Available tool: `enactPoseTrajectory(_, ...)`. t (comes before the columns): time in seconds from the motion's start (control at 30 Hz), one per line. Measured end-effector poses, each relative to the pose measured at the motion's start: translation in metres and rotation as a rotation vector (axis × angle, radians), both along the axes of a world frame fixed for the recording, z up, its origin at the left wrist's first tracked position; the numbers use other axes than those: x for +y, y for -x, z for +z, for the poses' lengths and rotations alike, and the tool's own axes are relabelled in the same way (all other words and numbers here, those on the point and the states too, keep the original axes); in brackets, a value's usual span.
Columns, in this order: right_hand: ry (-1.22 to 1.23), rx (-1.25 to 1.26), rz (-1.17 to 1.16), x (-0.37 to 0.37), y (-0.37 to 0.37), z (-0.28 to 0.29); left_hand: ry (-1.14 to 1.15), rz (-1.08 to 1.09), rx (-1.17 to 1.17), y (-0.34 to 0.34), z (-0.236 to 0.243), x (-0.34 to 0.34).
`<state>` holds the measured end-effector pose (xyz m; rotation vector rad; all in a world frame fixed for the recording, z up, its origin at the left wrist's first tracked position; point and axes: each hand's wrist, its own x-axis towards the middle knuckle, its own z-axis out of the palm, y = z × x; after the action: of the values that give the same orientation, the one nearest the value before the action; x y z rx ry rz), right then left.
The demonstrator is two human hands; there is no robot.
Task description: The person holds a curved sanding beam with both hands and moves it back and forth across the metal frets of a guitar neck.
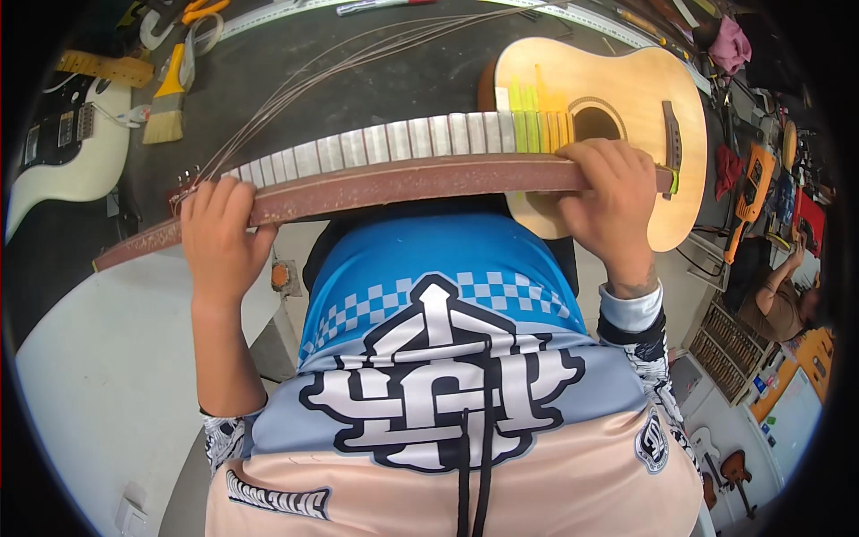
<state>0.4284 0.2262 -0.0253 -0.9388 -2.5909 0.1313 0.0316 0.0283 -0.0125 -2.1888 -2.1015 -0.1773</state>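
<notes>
While clasped in both curled hands [217, 219] [614, 188], the reddish beam [412, 184] partly covered, the fretboard [385, 143] partly hidden behind it.

The dark bench [394, 76] carries a pale acoustic guitar [649, 80] on the right. A flat brush [166, 112] and white electric guitar [106, 125] lie left, a marker [376, 6] far back.
</notes>
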Motion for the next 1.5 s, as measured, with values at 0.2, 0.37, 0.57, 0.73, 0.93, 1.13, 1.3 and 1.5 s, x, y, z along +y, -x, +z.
enactPoseTrajectory(0.2, -0.014, -0.001, 0.041, 0.037, 0.013, -0.004, 0.065, 0.065, -0.081, 0.006, 0.008, 0.024)
enactPoseTrajectory(0.37, -0.073, 0.086, 0.086, 0.058, 0.024, -0.01, 0.016, 0.059, -0.072, 0.013, 0.002, 0.042)
enactPoseTrajectory(0.57, 0.008, 0.04, 0.019, 0.01, 0.001, -0.005, 0.006, -0.003, -0.034, 0.002, 0.0, 0.008)
enactPoseTrajectory(0.73, 0.026, 0.036, 0.003, 0.01, -0.001, -0.003, 0.046, 0.004, -0.038, 0.0, 0.006, 0.01)
enactPoseTrajectory(0.93, -0.047, 0.045, 0.074, 0.053, 0.021, -0.003, 0.061, 0.056, -0.05, 0.011, 0.003, 0.035)
enactPoseTrajectory(1.13, -0.031, 0.035, 0.051, 0.029, 0.009, -0.006, 0.051, 0.048, -0.014, 0.008, 0.001, 0.014)
enactPoseTrajectory(1.3, 0.0, 0.022, -0.016, 0.0, 0.0, -0.002, 0.051, 0.009, 0.012, 0.006, 0.002, 0.002)
enactPoseTrajectory(1.5, -0.07, 0.099, 0.044, 0.046, 0.011, -0.013, 0.064, 0.048, -0.035, 0.008, 0.003, 0.029)
